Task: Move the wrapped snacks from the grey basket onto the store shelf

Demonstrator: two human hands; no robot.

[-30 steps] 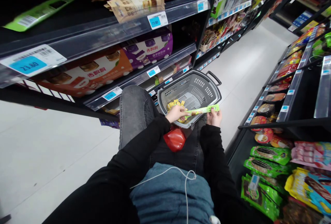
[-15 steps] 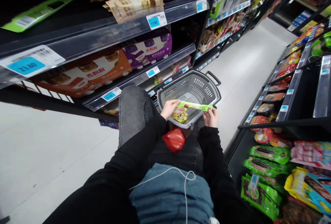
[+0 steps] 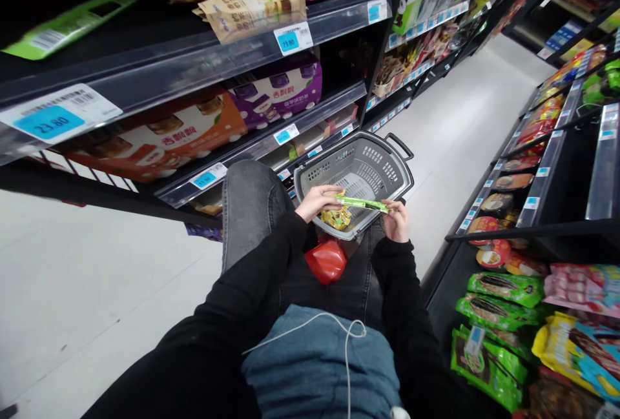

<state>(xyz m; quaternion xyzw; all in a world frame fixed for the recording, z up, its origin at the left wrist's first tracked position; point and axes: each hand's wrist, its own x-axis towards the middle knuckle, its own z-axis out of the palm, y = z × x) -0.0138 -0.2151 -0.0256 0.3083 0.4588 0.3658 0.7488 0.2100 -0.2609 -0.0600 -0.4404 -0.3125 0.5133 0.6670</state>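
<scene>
A slim green packet [image 3: 362, 203] is held lengthwise over the grey shopping basket [image 3: 404, 177]. My left hand [image 3: 320, 201] is closed on its left end, and my right hand [image 3: 396, 220] pinches the right end. Below my left hand, several small yellow packets [image 3: 338, 217] lie in the near part of the basket. The basket stands on the floor just past my knees, its black handle [image 3: 401, 146] folded out on the far side. Close to the basket's near edge, a shiny red thing [image 3: 327, 262] shows between my legs; its kind is unclear.
Shelves with a price-tagged edge [image 3: 290, 38] run along the left, holding orange [image 3: 179, 132] and purple cartons [image 3: 283, 93]. On the right, a low rack [image 3: 533, 203] carries snack bags and green packets [image 3: 506, 290]. A pale floor aisle [image 3: 477, 109] leads away between them.
The green packet has been tilted, so its face now shows as a narrower strip. My left hand has shifted slightly left, and my right hand has turned a little.
</scene>
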